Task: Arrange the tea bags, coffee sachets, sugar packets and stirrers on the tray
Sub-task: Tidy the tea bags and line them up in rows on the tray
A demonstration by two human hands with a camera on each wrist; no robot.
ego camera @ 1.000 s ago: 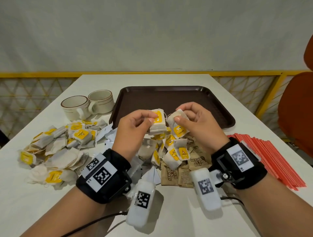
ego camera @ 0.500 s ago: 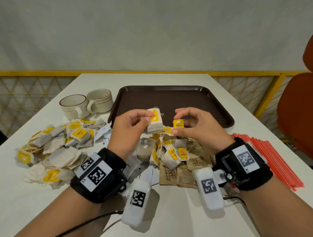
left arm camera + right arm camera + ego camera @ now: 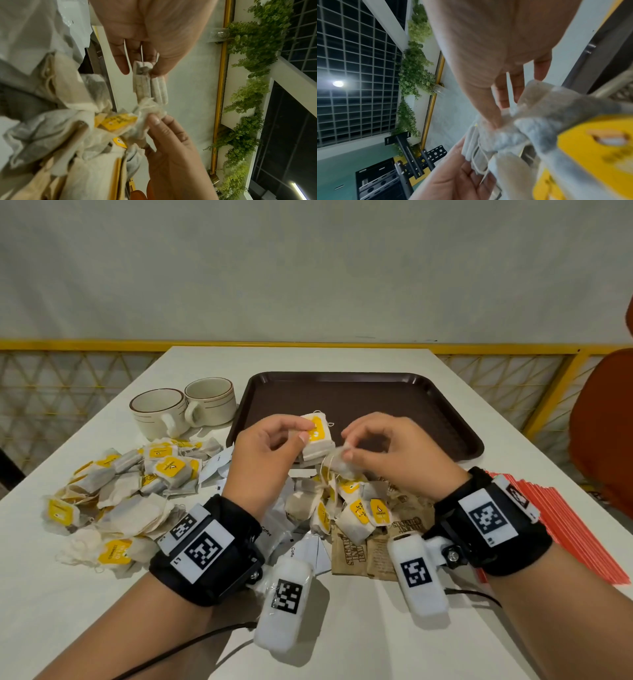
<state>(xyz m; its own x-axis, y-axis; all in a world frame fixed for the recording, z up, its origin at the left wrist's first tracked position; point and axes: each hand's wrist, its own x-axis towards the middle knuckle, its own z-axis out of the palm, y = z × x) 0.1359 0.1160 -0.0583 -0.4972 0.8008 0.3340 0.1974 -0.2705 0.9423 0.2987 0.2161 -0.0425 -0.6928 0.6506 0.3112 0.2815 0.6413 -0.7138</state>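
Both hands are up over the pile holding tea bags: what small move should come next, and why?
Probably add the right hand's tea bag to the small stack pinched in the left hand. The two sit nearly touching above the tray's near edge, and nothing lies on the tray yet.

Tray (image 3: 356, 400) dark brown; tea bags (image 3: 164, 474) off-white, yellow tags. Stirrers (image 3: 582, 529) red, sugar packets (image 3: 363, 556) kraft brown with dark print. Cups (image 3: 161, 412) cream, probably brown rim line.

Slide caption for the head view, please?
Left hand holds stacked yellow-tagged tea bags; right hand pinches another above empty brown tray.
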